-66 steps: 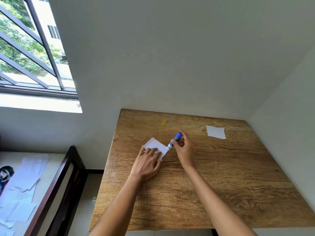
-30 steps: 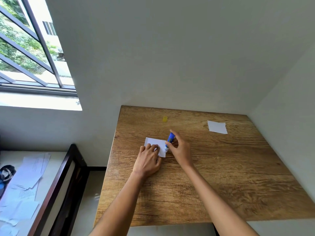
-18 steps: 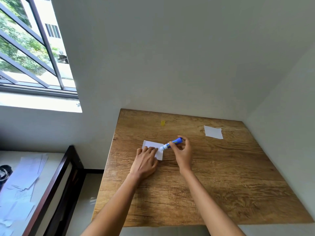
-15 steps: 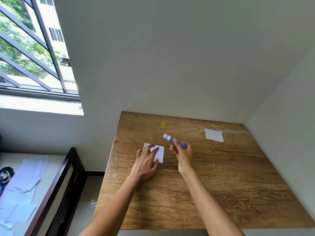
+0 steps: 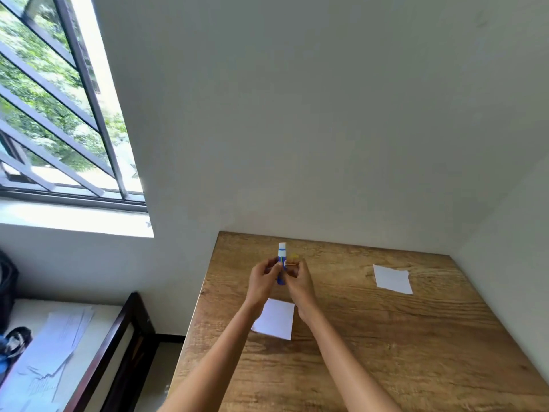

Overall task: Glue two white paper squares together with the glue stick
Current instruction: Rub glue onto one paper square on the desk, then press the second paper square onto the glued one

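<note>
- While my left hand (image 5: 263,278) and my right hand (image 5: 297,279) both grip the glue stick (image 5: 281,263) upright above the table (image 5: 416,352), neither paper is touched.
- One white square (image 5: 274,321) lies under my wrists; whether glue is on it, I cannot tell.
- The second square (image 5: 392,278) lies well apart at right, not yet joined.
- I judge pressing them together is left.

Plain room in a home or dormitory. Wooden table (image 5: 401,337) set into a corner of bare white walls (image 5: 297,114); barred window (image 5: 59,114) onto greenery; dark-framed bed (image 5: 118,337) strewn with papers (image 5: 53,352).
</note>
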A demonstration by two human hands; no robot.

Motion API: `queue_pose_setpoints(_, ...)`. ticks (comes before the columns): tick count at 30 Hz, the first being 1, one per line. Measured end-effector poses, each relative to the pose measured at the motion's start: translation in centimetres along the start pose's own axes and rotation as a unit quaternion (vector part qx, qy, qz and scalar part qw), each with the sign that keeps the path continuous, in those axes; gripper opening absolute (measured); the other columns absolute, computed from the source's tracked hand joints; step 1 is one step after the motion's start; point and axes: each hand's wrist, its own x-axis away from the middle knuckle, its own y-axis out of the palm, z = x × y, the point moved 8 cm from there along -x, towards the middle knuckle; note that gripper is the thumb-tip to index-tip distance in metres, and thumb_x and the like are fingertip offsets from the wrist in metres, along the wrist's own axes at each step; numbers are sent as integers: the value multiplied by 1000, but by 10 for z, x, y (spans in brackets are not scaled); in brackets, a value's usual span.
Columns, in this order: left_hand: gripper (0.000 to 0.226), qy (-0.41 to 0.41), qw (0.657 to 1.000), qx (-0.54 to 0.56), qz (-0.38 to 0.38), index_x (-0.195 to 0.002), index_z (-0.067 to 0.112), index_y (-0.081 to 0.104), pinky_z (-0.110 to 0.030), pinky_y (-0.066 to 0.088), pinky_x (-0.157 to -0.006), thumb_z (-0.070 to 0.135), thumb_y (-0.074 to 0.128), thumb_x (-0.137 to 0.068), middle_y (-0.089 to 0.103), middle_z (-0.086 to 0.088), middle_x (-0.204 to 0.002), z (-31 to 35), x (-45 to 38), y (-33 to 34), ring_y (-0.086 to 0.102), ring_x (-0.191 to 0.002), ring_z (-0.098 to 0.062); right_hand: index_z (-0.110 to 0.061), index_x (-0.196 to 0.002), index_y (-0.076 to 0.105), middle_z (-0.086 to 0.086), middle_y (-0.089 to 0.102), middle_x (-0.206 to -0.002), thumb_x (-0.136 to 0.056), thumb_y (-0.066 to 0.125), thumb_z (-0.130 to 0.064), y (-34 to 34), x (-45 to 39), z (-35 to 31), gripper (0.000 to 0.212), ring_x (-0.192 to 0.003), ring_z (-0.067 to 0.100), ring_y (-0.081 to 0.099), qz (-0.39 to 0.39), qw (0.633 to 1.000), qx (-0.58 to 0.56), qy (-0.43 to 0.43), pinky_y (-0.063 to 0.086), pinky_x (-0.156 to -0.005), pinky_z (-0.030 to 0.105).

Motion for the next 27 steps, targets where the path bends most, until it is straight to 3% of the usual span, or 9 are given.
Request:
queue_pose_setpoints(3,28,14,998,-54,13,-117,0,61,-29,55,-84,-1,51,-90,69,-18,-107,2,-23,-13,67,-97,-23,-19,-103,57,-2,66,-93,-86,64,-13,9,-22,-14,20,-85,13,66,-25,992,111,-62,50,-59,10)
queue_pose_setpoints(5,32,27,996,-82,24,-119,-1,59,-25,54,-84,-6,51,-89,67,-19,-112,2,-36,-20,65,-101,-24,-14,-102,61,-1,67,-88,-84,64,-9,20,-36,-19,19,-81,13,65,-30,985,146,-85,49,-61,11)
queue_pose_setpoints(14,45,-2,997,-59,55,-128,9,54,-38,42,-106,-6,42,-87,59,-11,-128,-18,-64,-37,54,-119,-19,-13,-96,64,2,70,-90,-85,59,-10,56,-76,-7,12,-79,11,63,-22,974,198,-108,41,-59,9)
queue_pose_setpoints(17,47,-5,997,-52,54,-125,13,56,-32,46,-101,-7,42,-84,61,-9,-125,-22,-66,-39,57,-115,-17,-15,-95,64,0,70,-89,-83,59,-9,59,-80,-4,14,-77,9,61,-21,974,200,-108,41,-58,10)
queue_pose_setpoints(20,48,-11,997,-51,49,-127,13,54,-17,46,-88,-6,42,-85,61,-6,-124,-25,-68,-40,57,-111,-12,-13,-95,64,3,70,-89,-81,61,-8,61,-82,-3,16,-80,14,63,-30,974,196,-111,46,-66,22)
queue_pose_setpoints(22,50,-18,997,-54,47,-130,13,52,-16,44,-88,-6,43,-85,59,-5,-126,-28,-68,-40,56,-115,-14,-13,-93,64,4,70,-87,-81,61,-9,62,-82,-3,13,-80,16,64,-30,972,202,-115,47,-67,25)
queue_pose_setpoints(27,50,-38,995,-71,50,-135,11,47,-38,41,-107,-2,45,-86,52,-11,-135,-31,-67,-40,51,-123,-20,-18,-91,62,2,68,-88,-82,59,-11,63,-78,-4,11,-82,16,65,-34,971,208,-116,48,-67,25)
